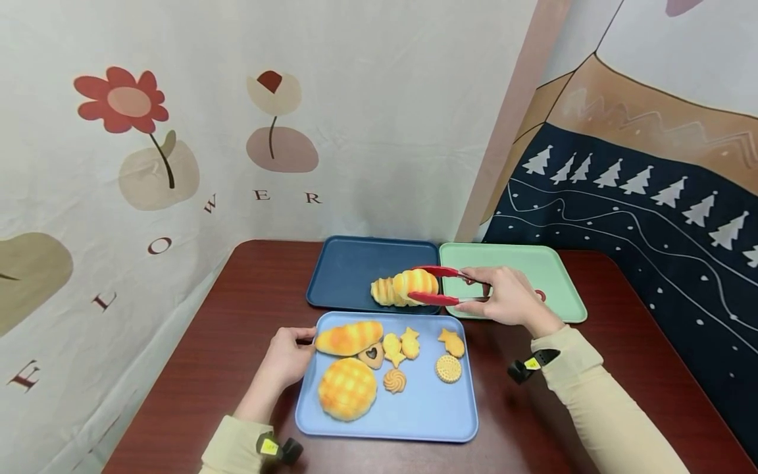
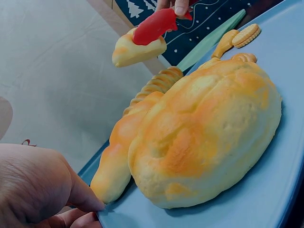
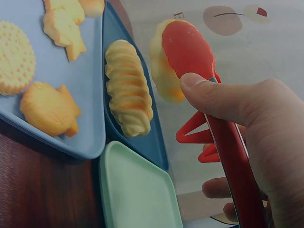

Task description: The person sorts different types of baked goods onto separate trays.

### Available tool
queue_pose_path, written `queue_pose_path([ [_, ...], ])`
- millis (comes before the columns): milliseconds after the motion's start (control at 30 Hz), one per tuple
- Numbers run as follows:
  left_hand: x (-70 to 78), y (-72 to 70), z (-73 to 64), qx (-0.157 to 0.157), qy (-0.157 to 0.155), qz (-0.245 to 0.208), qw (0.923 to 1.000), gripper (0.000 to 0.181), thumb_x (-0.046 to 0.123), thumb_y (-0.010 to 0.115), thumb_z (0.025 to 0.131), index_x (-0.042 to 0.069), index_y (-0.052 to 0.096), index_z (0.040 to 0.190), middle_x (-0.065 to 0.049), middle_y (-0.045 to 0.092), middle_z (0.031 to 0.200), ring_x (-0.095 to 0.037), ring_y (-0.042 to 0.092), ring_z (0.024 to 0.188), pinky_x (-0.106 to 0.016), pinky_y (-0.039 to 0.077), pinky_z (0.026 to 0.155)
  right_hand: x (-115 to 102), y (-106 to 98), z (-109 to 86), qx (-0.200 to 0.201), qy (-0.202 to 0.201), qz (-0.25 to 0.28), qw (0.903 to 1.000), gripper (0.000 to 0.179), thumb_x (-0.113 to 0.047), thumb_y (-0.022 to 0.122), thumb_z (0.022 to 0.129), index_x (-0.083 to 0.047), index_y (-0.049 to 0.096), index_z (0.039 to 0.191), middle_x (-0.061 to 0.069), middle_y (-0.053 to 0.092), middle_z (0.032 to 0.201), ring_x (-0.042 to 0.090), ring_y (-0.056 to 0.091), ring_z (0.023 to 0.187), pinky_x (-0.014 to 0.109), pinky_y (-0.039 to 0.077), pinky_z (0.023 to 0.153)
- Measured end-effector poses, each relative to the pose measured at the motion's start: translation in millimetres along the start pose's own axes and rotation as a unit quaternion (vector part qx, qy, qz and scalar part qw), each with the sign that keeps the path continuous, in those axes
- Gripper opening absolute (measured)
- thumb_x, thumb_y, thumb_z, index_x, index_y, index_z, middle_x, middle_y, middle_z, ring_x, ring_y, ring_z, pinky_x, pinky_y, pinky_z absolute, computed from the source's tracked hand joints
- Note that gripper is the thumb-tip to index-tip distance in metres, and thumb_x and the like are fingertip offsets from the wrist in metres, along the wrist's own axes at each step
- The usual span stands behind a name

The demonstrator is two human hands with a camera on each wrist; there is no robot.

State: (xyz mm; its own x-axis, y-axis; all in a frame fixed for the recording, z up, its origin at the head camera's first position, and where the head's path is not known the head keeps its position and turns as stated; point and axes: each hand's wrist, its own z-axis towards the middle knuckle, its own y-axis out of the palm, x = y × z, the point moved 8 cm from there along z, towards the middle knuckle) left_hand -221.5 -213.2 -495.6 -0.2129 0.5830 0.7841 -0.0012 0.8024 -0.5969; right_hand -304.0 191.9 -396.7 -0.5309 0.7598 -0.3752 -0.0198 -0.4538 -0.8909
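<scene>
My right hand [image 1: 503, 294] grips red-tipped metal tongs [image 1: 428, 299]. Their tips clasp a yellow ridged bread roll [image 1: 417, 282], which the right wrist view shows raised above the dark blue tray [image 1: 349, 273]. On that tray lies a twisted bread [image 3: 128, 88], partly hidden by the held roll in the head view. With thumb above and fingers below, my left hand [image 1: 288, 357] pinches the left rim of the light blue tray [image 1: 426, 415]. This tray bears a long bread [image 1: 349, 338], a round bread [image 1: 347, 389] and several cookies [image 1: 394, 380].
A light green tray [image 1: 562, 289] stands at the back right, touching the dark blue one; part of it is behind my right hand. All three trays sit on a dark red-brown table [image 1: 219, 336]. Printed cloth [image 1: 379, 131] hangs behind the table's back edge.
</scene>
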Motion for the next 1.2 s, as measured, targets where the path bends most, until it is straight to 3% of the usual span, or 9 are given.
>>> queue_pose_path([
  [500,0.8,1.0,-0.6,0.002,0.008,-0.003,1.0,0.038,0.003,0.066,0.096,-0.009,0.07,0.131,-0.025,0.07,0.129,-0.03,0.073,0.109,-0.045,0.06,0.088,18,0,24.7,-0.005,0.021,-0.012,0.9997,0.079,-0.054,0.091,0.079,-0.01,0.071,0.14,-0.003,0.073,0.086,0.013,0.056,0.069,0.036,0.044,0.061],
  [800,-0.2,1.0,2.4,0.003,0.007,0.007,0.9999,0.038,0.002,0.067,0.095,-0.007,0.07,0.132,-0.023,0.07,0.13,-0.029,0.072,0.109,-0.045,0.059,0.088,33,3,39.3,-0.018,0.035,-0.014,0.9991,0.081,-0.054,0.09,0.081,-0.01,0.067,0.144,0.006,0.076,0.102,0.016,0.055,0.069,0.037,0.043,0.061],
  [1033,-1.2,0.1,2.5,0.004,0.004,0.007,1.0,0.038,0.003,0.067,0.096,-0.006,0.071,0.132,-0.023,0.07,0.13,-0.026,0.071,0.109,-0.044,0.06,0.088,44,10,53.1,-0.04,0.057,-0.017,0.9974,0.08,-0.051,0.089,0.083,-0.008,0.065,0.146,0.005,0.069,0.089,0.02,0.052,0.067,0.037,0.039,0.056],
  [1200,-0.9,0.6,2.8,0.004,0.009,0.003,0.9999,0.037,0.004,0.069,0.095,-0.006,0.071,0.131,-0.023,0.071,0.128,-0.025,0.072,0.106,-0.044,0.06,0.087,51,17,59.1,-0.06,0.07,-0.023,0.9955,0.083,-0.051,0.087,0.086,-0.004,0.06,0.149,0.012,0.072,0.106,0.022,0.053,0.071,0.037,0.04,0.058],
])
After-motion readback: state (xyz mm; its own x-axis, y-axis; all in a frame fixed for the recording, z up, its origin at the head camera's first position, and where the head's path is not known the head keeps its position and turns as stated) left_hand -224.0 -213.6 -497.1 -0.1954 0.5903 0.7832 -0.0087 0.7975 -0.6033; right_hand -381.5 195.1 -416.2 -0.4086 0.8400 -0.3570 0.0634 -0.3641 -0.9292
